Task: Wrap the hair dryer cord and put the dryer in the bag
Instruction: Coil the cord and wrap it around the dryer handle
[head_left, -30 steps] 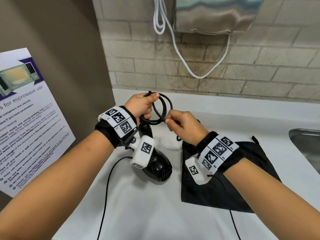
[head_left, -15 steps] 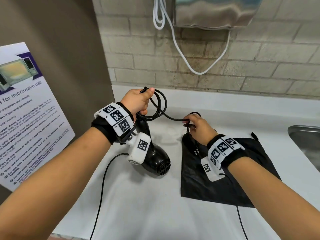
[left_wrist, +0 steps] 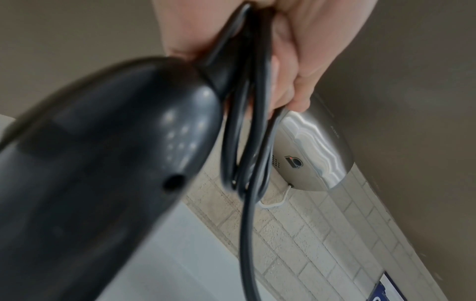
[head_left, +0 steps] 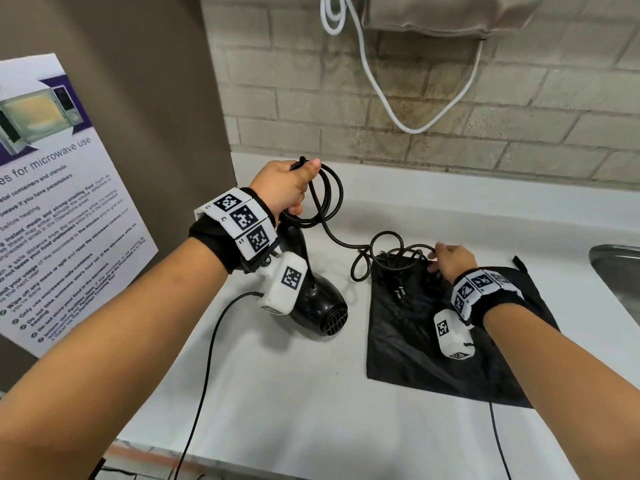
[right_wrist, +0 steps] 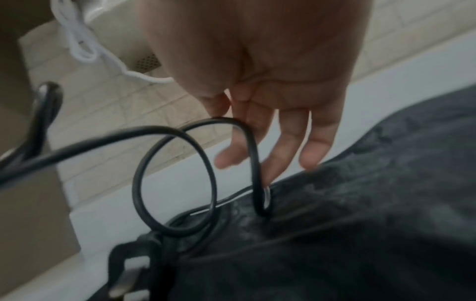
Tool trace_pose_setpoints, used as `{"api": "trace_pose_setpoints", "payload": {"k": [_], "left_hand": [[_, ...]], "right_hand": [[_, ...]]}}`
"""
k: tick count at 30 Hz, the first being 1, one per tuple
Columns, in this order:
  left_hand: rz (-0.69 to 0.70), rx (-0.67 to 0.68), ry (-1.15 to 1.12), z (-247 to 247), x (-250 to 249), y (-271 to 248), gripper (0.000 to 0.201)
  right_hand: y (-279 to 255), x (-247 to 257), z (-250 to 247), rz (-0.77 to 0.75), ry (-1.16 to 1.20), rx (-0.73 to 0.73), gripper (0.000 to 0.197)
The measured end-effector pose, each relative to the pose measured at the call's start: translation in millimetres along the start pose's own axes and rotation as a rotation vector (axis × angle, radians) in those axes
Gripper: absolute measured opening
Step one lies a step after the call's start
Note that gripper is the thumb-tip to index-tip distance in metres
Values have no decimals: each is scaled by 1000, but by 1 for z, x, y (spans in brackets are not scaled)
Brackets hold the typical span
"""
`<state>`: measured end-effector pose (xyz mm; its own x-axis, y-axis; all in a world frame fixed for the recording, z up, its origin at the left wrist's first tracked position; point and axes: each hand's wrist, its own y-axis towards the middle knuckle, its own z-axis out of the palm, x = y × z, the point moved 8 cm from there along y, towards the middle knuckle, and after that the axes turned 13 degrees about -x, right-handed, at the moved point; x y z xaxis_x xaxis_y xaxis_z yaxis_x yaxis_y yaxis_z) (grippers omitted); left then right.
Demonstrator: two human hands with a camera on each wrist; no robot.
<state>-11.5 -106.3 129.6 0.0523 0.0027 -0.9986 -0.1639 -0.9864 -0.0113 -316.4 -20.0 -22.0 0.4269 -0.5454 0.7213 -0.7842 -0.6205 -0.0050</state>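
Observation:
My left hand (head_left: 287, 192) holds the black hair dryer (head_left: 322, 306) by its handle, nozzle end low over the counter. The same fist grips a few wound loops of the black cord (head_left: 332, 199); the left wrist view shows the loops (left_wrist: 247, 224) hanging beside the dryer body (left_wrist: 103, 163). The remaining cord curls down onto the top edge of the flat black bag (head_left: 415, 341), where the plug (head_left: 400, 292) lies. My right hand (head_left: 450, 261) hovers over that edge, fingers (right_wrist: 316, 142) straight, with a cord strand (right_wrist: 253, 163) brushing them.
A white counter (head_left: 277, 393) carries everything. A steel sink (head_left: 616, 271) sits at the right edge. A microwave poster (head_left: 52, 202) leans on the brown left wall. A wall-mounted steel unit (left_wrist: 309, 146) and white cable (head_left: 381, 91) hang above. Thin wrist-camera wires trail off the counter's front.
My right hand has moved right and down from the loops to the bag's top edge and released the cord, which now lies curled on the bag. The left hand keeps its grip.

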Motion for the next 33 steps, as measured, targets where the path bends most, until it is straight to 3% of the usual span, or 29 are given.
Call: {"api": "trace_pose_setpoints", "payload": {"k": [4,7,10,12,14,17,22,25,29,33], "left_hand": [[1,17,6,2,0,1,33],[10,27,15,3,0,1,33],[13,32,23,3,0,1,35],[11,30,22,3,0,1,35],[10,33,30,4,-1,0,35],[14,51,45,8,-2,-3,36],[22,67,64,13,-3,-6,36],[16,67,67,11,-3,-6,36],[9,56,66,7,-1,-5,35],[9,54,62,7,0,-5,34]], "right_hand": [[-7,-4,6,223,104,111,15],[-7,4,14,161,97,216,13],[-8,20,26,-41,85,311,25],[-12,35,36,-323,-86,391,47],[-23,41,51,-604,-406,484,58],[-33,34,63,-783,-913,548,76],[-40,45,76,-957,-1119,509,56],[-40,52,76,-949,-1144,525,50],[-37,58,72,-778,-905,560,32],[-34,49,70,-620,-729,579,30]]}}
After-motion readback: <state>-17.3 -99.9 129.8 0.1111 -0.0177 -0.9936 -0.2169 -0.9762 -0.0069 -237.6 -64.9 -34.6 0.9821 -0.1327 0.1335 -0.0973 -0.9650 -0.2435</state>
